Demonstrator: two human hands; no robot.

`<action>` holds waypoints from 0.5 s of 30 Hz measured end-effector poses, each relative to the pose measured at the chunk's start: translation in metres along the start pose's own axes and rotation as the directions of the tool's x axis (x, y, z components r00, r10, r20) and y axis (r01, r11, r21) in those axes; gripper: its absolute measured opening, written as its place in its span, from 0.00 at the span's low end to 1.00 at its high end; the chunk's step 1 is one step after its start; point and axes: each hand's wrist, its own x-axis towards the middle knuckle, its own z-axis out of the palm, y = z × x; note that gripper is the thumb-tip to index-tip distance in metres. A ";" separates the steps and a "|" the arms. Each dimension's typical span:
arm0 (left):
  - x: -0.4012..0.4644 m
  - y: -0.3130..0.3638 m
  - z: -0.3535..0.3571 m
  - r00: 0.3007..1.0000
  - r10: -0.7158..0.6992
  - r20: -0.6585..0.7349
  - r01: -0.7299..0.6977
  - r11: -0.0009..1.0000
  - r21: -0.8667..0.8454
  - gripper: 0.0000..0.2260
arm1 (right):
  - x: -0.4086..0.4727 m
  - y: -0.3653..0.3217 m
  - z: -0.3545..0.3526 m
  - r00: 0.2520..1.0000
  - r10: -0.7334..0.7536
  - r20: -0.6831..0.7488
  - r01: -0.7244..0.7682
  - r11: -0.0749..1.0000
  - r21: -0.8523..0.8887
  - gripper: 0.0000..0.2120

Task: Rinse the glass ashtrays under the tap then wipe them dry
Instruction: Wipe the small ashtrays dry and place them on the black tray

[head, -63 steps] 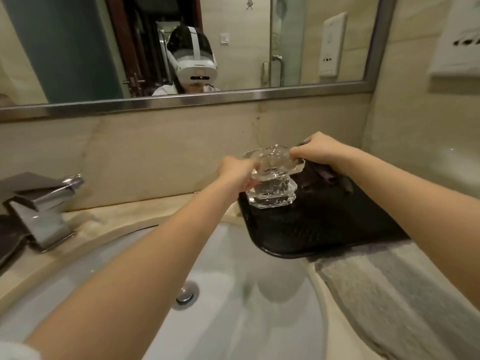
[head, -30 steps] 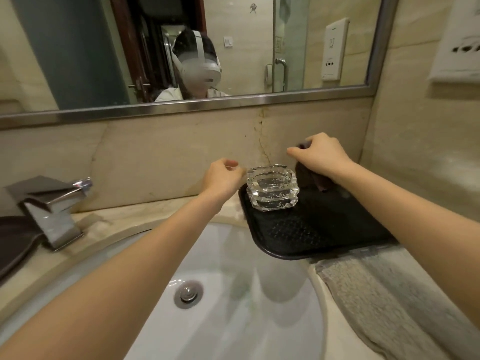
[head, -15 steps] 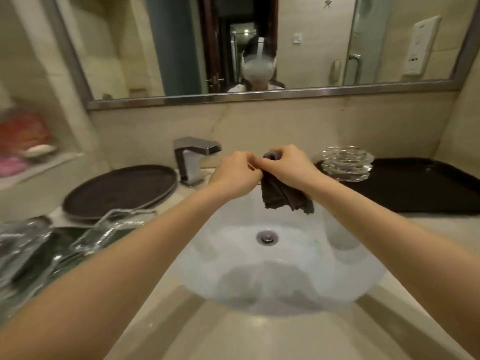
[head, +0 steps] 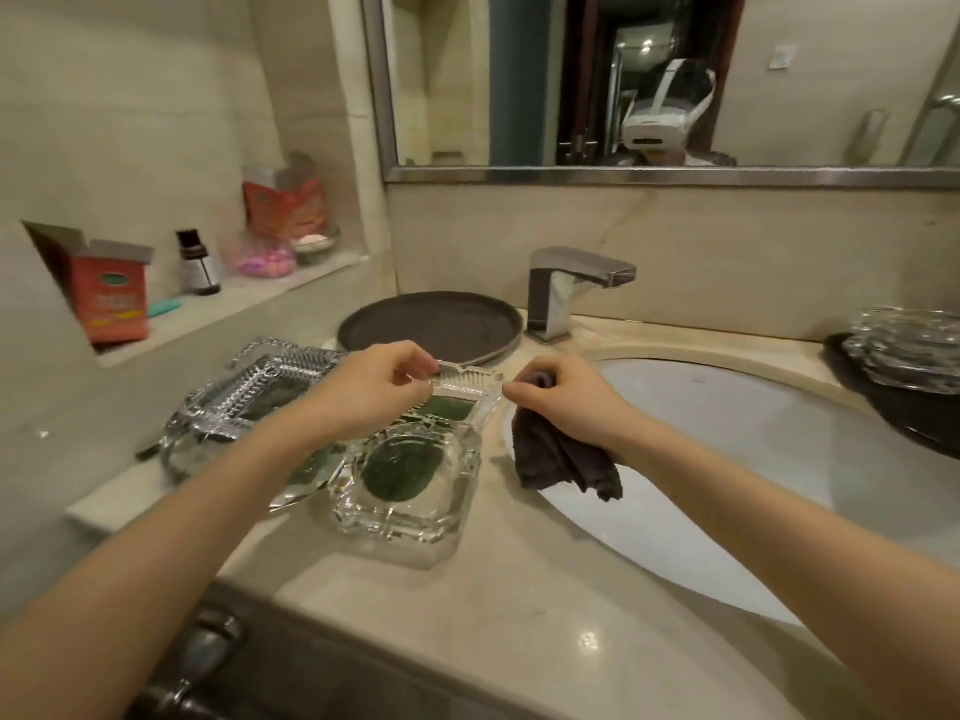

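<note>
Far left, a wall niche [head: 218,309] holds an orange carton [head: 111,298] and a small dark bottle [head: 197,265]. On the counter [head: 519,589], a cluster of glass ashtrays [head: 249,402] sits left of the sink [head: 753,459], with a square glass ashtray [head: 410,480] nearest. The left hand [head: 374,394] has its grip pinched on the rim of a ribbed glass ashtray [head: 465,389] just behind that one. A dark round tray [head: 431,327] lies further back. The right hand [head: 566,397] is clamped on a dark cloth [head: 561,459] hanging over the basin edge. The tap [head: 571,288] stands behind, and far right are more stacked glass ashtrays [head: 909,345].
</note>
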 end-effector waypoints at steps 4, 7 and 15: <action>-0.010 -0.016 0.005 0.996 -0.018 0.085 0.003 0.985 0.171 0.15 | -0.002 -0.008 0.012 0.985 0.052 0.166 -0.033 0.992 -0.118 0.21; -0.012 -0.015 0.007 0.996 0.013 0.090 -0.040 0.949 0.311 0.14 | -0.004 -0.014 0.024 0.977 0.060 0.206 -0.020 0.981 -0.193 0.19; -0.005 -0.013 0.003 0.991 0.034 0.127 -0.052 0.989 0.141 0.02 | -0.008 -0.017 0.036 0.992 0.066 0.112 -0.047 0.985 -0.165 0.20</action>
